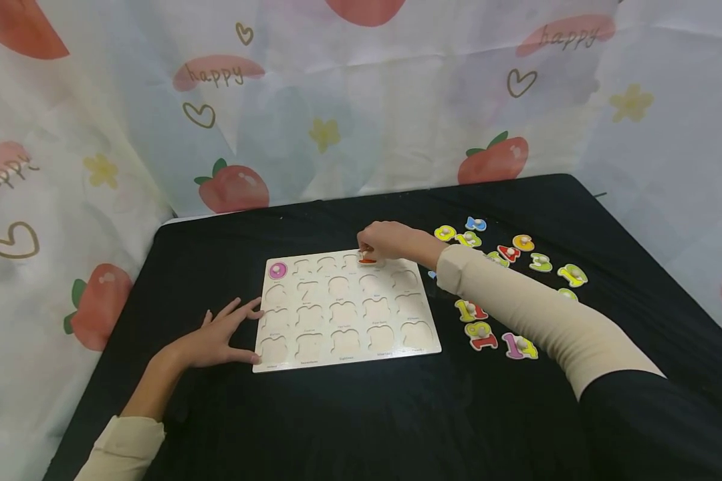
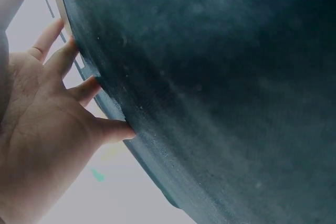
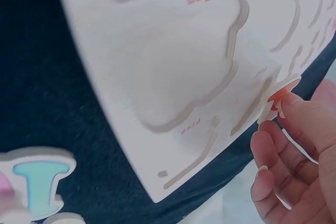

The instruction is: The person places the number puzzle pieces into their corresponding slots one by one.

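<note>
A pale wooden puzzle board [image 1: 361, 314] with rows of shallow number-shaped recesses lies on the black cloth. Its top left recess holds a round pink piece [image 1: 278, 270]. At the board's far edge, my right hand [image 1: 385, 239] pinches an orange-red puzzle piece [image 3: 276, 97] between thumb and finger. In the right wrist view that piece stands tilted close over a recess in the top row. My left hand [image 1: 210, 337] has its fingers spread along the board's left edge, the thumb by the near corner. The left wrist view shows its palm and straight fingertips.
Several knobbed number pieces lie on the black table cloth [image 1: 361, 427] right of the board, such as a purple-and-yellow piece [image 1: 520, 346] and an orange piece [image 1: 523, 242]. My right forearm crosses above some. A patterned curtain [image 1: 391, 113] hangs behind the table.
</note>
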`<state>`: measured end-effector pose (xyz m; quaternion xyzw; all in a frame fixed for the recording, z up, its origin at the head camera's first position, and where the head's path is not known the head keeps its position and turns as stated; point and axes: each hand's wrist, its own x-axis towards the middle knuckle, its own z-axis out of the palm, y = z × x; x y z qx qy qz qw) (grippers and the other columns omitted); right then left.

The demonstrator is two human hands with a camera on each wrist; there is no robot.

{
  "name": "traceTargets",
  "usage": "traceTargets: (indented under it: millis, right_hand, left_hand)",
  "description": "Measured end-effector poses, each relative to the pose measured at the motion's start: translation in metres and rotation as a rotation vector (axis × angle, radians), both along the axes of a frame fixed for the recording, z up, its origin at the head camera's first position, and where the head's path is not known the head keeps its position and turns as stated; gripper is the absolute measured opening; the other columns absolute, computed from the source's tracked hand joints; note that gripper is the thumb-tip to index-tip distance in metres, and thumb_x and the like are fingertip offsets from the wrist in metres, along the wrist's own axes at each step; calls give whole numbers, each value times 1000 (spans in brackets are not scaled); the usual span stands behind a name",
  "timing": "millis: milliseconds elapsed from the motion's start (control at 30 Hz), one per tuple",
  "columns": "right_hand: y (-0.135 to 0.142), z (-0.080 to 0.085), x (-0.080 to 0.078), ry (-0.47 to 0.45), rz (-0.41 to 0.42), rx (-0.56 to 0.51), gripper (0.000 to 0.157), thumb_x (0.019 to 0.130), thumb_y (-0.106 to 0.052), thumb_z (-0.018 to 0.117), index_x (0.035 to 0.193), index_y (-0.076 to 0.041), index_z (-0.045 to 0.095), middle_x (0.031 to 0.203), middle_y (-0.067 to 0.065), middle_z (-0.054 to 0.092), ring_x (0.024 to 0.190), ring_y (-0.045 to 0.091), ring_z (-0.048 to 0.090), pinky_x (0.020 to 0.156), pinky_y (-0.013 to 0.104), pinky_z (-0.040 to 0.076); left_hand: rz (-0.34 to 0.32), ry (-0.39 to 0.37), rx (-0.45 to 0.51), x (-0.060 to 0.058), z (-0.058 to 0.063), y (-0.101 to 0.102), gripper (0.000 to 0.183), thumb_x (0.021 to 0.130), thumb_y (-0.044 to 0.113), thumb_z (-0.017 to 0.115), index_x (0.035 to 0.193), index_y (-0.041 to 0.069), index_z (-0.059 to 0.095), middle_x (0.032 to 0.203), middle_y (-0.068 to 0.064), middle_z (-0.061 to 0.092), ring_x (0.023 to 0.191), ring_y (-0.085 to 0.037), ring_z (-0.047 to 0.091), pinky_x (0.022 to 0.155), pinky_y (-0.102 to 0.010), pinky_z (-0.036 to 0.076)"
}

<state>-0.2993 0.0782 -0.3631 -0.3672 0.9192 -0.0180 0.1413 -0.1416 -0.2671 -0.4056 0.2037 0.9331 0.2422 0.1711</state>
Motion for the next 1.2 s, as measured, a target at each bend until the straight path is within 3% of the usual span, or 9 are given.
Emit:
traceTargets:
  millis: [367,667,1200]
  right_hand:
    - [-22,1,0,17,26,-17,17,92,-19,62,106,-10,65,92,2,62,76,15,54,68,29,46]
    - [-33,-9,8,-8,41,-17,17,92,-19,62,106,-11,65,90,0,60,74,14,52,66,27,45]
    - [-59,-6,6,34,80,-40,15,91,-19,64,103,-10,66,93,2,60,77,14,53,70,26,47]
  left_hand:
    - [-6,15,13,1,2,-3,94,73,52,75,144,7,33,152,-14,24,137,-46,4,93,-76,-4]
    - [-9,-35,24,6,-3,-2,89,74,51,75,142,8,38,153,-14,20,138,-45,3,93,-75,-5]
    - [-4,-15,16,2,-1,-2,90,74,50,75,144,9,36,153,-12,21,138,-45,4,94,-75,-4]
